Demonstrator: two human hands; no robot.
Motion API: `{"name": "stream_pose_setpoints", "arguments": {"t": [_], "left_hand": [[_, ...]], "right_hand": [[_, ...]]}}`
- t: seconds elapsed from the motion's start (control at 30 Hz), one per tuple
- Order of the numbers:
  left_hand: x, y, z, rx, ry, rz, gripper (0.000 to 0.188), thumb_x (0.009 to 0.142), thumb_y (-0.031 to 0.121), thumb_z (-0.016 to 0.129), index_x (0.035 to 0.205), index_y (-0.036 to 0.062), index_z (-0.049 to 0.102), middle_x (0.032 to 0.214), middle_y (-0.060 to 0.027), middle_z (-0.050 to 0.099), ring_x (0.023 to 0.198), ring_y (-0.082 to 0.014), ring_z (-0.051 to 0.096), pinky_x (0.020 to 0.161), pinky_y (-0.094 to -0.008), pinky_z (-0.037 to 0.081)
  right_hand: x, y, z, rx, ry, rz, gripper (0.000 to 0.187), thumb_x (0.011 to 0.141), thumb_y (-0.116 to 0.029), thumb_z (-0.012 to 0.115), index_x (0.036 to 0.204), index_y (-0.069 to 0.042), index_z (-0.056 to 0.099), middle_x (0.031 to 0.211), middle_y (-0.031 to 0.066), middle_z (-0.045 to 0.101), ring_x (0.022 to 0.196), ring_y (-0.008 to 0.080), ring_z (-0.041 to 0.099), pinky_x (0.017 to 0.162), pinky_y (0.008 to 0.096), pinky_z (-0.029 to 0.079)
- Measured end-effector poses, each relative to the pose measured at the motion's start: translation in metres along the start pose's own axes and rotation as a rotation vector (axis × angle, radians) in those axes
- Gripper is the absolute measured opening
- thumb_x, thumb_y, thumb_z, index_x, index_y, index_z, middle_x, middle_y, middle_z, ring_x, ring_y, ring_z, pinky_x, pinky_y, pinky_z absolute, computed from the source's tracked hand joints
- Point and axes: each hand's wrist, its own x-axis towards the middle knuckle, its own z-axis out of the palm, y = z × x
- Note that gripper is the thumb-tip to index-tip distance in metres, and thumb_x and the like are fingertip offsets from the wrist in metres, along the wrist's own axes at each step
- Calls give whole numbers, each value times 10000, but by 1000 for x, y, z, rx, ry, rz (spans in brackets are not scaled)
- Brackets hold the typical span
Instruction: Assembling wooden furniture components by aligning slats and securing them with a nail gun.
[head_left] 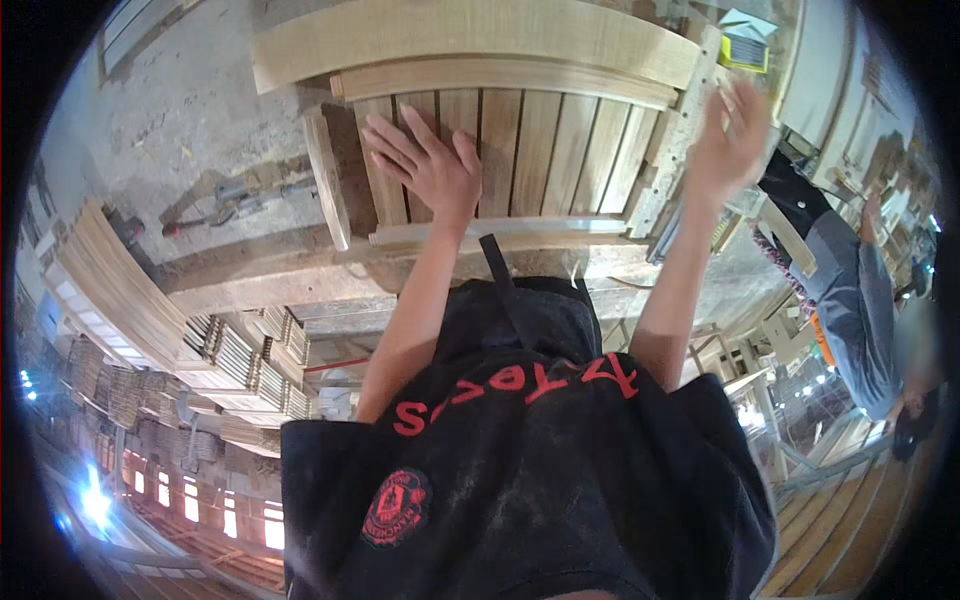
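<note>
A wooden slatted panel (530, 150) lies on the workbench, its parallel slats running between a far rail (510, 80) and a near rail (510, 228). My left hand (435, 170) rests over the panel's left slats with its fingers spread, holding nothing. Raised beyond the panel's right end is my right hand (732, 140), smeared by motion. Whether anything sits in its fingers cannot be made out. Just past it stands a small yellow-and-white open box (745, 45). A loose wooden strip (325, 180) lies along the panel's left side.
A wide curved board (480, 35) lies beyond the panel. On the bench's left is a dark tool (235, 205), its kind unclear. Stacked wooden pieces (120, 285) stand at the left. Another person (850, 290) in grey is at the right.
</note>
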Motion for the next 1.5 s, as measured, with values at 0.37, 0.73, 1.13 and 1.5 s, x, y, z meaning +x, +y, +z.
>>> {"name": "stream_pose_setpoints", "arguments": {"t": [0.37, 0.73, 1.13, 1.5], "left_hand": [[-15, -16, -20, -141, 29, 123, 922, 834, 492, 614, 1532, 23, 235, 1584, -325, 49, 1468, -501, 24, 1162, -615, 72], [-12, -70, -16, -383, -180, 266, 827, 849, 562, 612, 1554, 299, 269, 1640, -168, -68, 1506, -369, -82, 1199, -503, -4], [-17, -71, -15, -222, -124, 306, 1079, 679, 743, 676, 1564, 360, 192, 1626, -197, -127, 1489, -402, -148, 1171, -549, -51], [-16, -65, -33, -254, -278, 297, 1167, 618, 467, 838, 1554, 424, 143, 1616, -197, -181, 1487, -372, -197, 1177, -528, -41]], "right_hand": [[-120, 268, -137, -577, -542, 565, 533, 694, -185, 721, 1159, 21, 562, 1133, 222, 637, 1071, 395, 601, 909, 457, 486], [-137, 143, -166, 1018, -605, 1107, 83, 860, -111, 641, 847, -41, 598, 759, 52, 548, 665, 172, 550, 640, 368, 499], [-185, -36, -132, -84, -1223, -334, 406, 727, -175, 762, 1096, -36, 664, 758, 192, 675, 677, 384, 657, 617, 462, 519], [-206, -38, -134, -203, -1106, -278, 522, 652, -159, 738, 1152, -47, 640, 764, 215, 661, 734, 424, 640, 666, 491, 517]]}}
